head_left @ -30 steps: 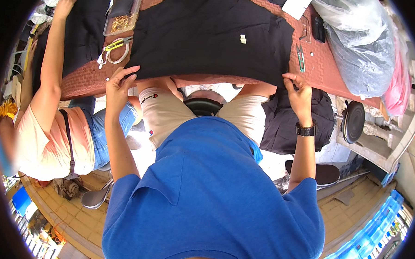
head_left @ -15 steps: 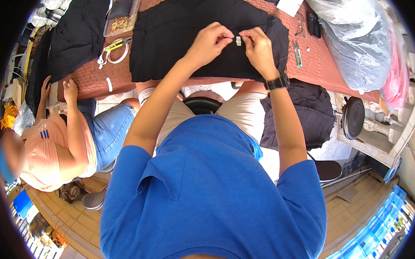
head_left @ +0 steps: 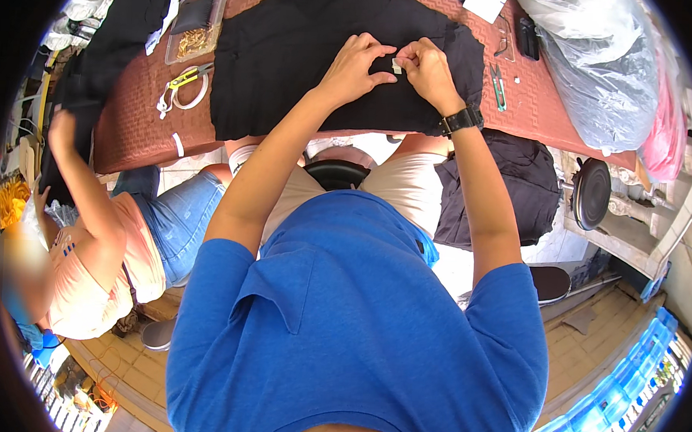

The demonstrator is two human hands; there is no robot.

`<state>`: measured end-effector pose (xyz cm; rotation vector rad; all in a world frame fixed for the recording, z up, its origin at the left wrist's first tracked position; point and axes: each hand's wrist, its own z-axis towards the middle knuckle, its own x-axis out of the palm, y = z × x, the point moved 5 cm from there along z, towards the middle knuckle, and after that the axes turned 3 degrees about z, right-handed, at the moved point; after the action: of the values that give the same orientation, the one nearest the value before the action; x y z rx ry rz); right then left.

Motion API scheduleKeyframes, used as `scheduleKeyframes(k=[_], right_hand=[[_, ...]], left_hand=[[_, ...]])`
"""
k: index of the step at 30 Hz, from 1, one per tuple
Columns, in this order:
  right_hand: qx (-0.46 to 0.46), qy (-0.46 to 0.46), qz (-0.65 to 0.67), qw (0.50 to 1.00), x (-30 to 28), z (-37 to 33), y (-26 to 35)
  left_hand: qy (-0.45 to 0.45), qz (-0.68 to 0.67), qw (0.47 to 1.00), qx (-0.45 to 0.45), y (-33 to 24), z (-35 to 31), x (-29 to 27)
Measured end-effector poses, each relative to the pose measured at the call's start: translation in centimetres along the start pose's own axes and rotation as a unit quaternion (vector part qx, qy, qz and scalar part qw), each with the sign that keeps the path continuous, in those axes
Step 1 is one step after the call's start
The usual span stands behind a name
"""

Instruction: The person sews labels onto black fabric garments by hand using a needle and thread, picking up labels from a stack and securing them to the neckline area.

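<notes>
A black cloth piece [head_left: 291, 51] is spread over the table in front of me. On it lies a small white label [head_left: 396, 67], between my two hands. My right hand [head_left: 427, 74], with a dark watch at the wrist, is closed in a pinch at the label's upper right edge; what the fingertips grip is too small to make out. Just left of the label is my left hand [head_left: 358, 71], thumb and forefinger spread apart, with nothing seen in it.
Thread snips [head_left: 497, 87], glasses [head_left: 503, 39] and a black case [head_left: 527, 38] lie on the right, beside filled plastic bags [head_left: 599, 80]. Leftward are yellow-handled scissors [head_left: 186, 78], white tape [head_left: 193, 95] and a clear box [head_left: 195, 32] of gold-coloured pieces. A co-worker [head_left: 105, 252] sits at left.
My left thumb and forefinger have opened from a pinch. The right hand stays pinched at the label. At left, the co-worker has leaned back, taking their hands off the table edge with dark cloth.
</notes>
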<state>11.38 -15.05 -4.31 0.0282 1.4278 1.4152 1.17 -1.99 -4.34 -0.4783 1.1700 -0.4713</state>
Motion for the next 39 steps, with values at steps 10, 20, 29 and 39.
scheduleKeyframes(k=[10, 20, 29, 39], right_hand=[[-0.133, 0.074, 0.003, 0.988, -1.0, -0.1, 1.7], [0.019, 0.108, 0.087, 0.99, -1.1, 0.4, 1.2], [-0.026, 0.122, 0.025, 0.992, -0.9, 0.9, 1.2], [-0.138, 0.016, 0.06, 0.988, -1.5, -1.6, 1.6]], left_hand=[[0.021, 0.073, 0.996, 0.054, -0.4, -0.1, -0.6], [-0.067, 0.05, 0.992, 0.098, -0.8, -0.9, -1.4], [-0.069, 0.039, 0.985, 0.151, -1.4, -1.2, -1.2], [-0.025, 0.042, 0.989, 0.142, -1.6, -0.7, -1.2]])
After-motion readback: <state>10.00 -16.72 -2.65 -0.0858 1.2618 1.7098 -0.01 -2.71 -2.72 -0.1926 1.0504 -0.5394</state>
